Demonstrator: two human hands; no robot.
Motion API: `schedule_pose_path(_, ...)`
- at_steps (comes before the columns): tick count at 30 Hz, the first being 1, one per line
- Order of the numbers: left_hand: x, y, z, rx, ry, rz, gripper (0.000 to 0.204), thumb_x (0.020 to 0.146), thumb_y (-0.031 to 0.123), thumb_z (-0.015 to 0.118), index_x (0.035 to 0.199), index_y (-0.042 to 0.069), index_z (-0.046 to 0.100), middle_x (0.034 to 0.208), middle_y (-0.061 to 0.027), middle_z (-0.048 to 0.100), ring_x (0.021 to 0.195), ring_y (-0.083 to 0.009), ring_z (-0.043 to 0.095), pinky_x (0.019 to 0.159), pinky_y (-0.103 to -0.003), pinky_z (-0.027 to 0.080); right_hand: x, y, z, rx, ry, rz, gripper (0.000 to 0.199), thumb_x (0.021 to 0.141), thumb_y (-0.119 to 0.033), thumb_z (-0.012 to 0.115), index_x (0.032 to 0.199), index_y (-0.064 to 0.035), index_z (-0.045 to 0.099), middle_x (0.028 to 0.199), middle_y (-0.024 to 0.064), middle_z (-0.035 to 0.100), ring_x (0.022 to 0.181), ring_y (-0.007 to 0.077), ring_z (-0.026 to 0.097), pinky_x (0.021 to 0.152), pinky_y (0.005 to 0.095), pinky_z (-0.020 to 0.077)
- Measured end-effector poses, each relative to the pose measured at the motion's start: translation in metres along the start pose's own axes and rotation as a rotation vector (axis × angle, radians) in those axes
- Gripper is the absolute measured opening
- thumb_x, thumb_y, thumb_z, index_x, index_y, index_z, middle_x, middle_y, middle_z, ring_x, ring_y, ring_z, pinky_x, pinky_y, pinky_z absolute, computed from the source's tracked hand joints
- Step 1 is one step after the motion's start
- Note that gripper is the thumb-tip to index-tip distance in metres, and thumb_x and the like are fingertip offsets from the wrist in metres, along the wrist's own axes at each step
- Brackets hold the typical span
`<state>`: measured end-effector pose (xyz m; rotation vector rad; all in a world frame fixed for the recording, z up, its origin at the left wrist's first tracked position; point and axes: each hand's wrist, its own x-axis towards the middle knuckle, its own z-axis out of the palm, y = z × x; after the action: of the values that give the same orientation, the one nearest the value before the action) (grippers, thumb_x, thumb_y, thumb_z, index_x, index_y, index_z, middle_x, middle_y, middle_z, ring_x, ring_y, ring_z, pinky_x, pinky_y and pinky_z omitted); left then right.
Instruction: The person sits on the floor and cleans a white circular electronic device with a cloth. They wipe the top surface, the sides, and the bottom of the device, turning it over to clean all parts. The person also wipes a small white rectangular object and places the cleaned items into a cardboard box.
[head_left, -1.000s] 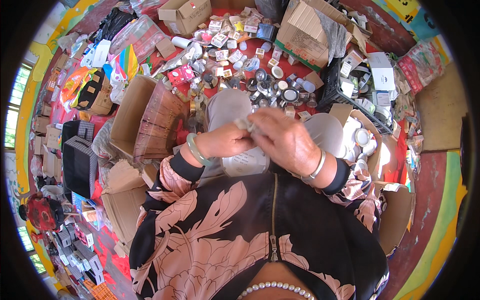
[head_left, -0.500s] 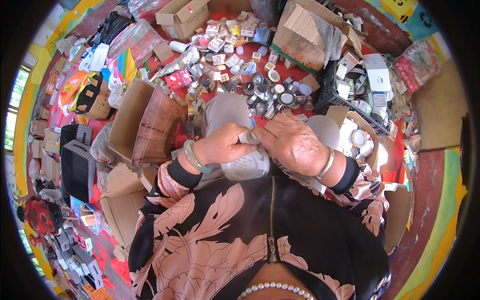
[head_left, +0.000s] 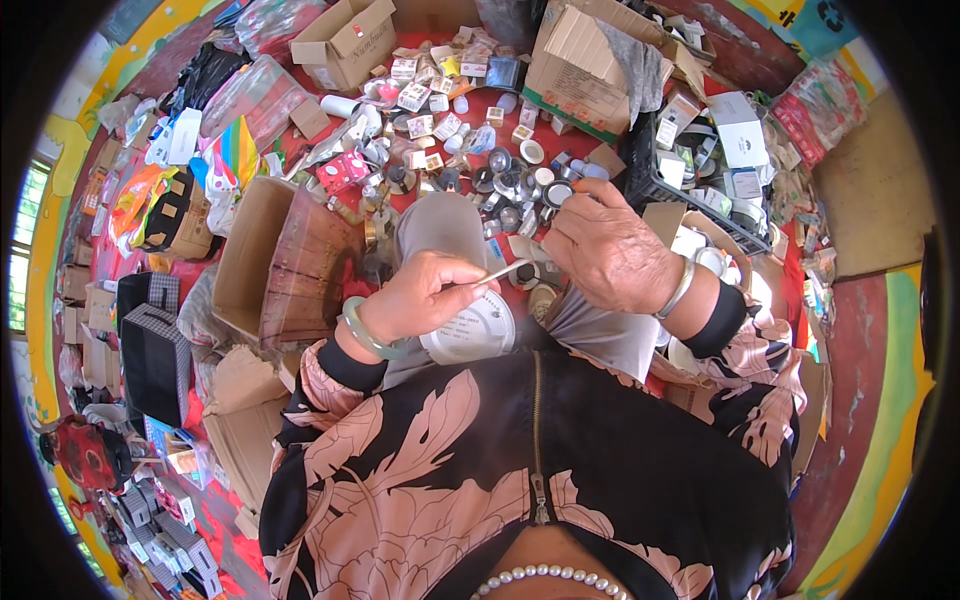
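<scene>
Carton (head_left: 245, 250): open, left of the left leg (head_left: 440, 225), perhaps placed there for easy reach; we count one.
Left hand (head_left: 435, 295): thumb and forefinger clamped on one end of the strip (head_left: 508, 270), we judge so that its other end sticks out free; one hand, one green bangle (head_left: 355, 325).
Disc (head_left: 470, 338): white, below the left hand, where we suppose the left leg bears it; one.
Pile (head_left: 435, 125): boxes and jars, loosely spread beyond the left leg; too many for us to count.
Strip: thin, pale, between the hands, tilted by the one-ended grip, we think; one.
Right hand (head_left: 610, 250): fingers bent and close together, just beside the strip; whether they clamp anything, we cannot tell; one hand, one silver bangle (head_left: 680, 288).
Crate (head_left: 650, 183): black, full, its walls presumably containing the load; one.
</scene>
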<state>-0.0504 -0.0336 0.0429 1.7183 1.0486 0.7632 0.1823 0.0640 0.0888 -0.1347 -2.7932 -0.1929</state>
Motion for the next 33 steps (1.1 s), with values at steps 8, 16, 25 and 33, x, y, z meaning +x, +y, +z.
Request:
schedule_pose_path(8,0.007,-0.001,0.004,-0.072,-0.123,-0.04,0.021,0.092,0.013,0.051,0.099,-0.004,0.062,0.084,-0.0074,0.064,0.077,-0.011,0.058,0.071,-0.025,0.046,0.001,0.007,-0.001,0.191,-0.039,-0.004,0.011,0.066,-0.013,0.059,0.072,-0.0052,0.053,0.07,0.0072,0.049,0.074,0.0237,0.051,0.081,0.0361,0.0377)
schedule_pose_path(16,0.004,-0.008,0.014,-0.156,-0.179,-0.029,0.035,0.098,0.023,0.039,0.097,-0.006,0.058,0.089,-0.0109,0.064,0.085,-0.0157,0.059,0.079,-0.029,0.046,0.015,0.003,0.007,0.264,0.025,-0.087,0.013,0.069,-0.015,0.06,0.069,-0.0055,0.051,0.067,0.0076,0.048,0.07,0.0245,0.052,0.077,0.0349,0.0396)
schedule_pose_path(25,0.004,-0.014,0.019,-0.092,-0.113,0.029,0.041,0.097,0.032,0.04,0.095,-0.003,0.061,0.08,-0.0176,0.063,0.073,-0.0286,0.061,0.071,-0.034,0.046,0.001,0.011,0.009,0.554,-0.25,0.152,0.015,0.078,-0.017,0.06,0.087,-0.0053,0.055,0.071,0.0123,0.052,0.069,0.0335,0.054,0.063,0.0402,0.0427)
schedule_pose_path(33,0.002,-0.008,0.014,0.048,-0.177,-0.01,0.035,0.098,0.022,0.04,0.098,-0.005,0.061,0.088,-0.0125,0.066,0.08,-0.0188,0.06,0.077,-0.03,0.046,-0.005,0.024,-0.001,0.83,-0.495,0.258,0.021,0.087,-0.025,0.055,0.091,-0.004,0.055,0.074,0.0184,0.057,0.074,0.0394,0.056,0.065,0.0445,0.0437)
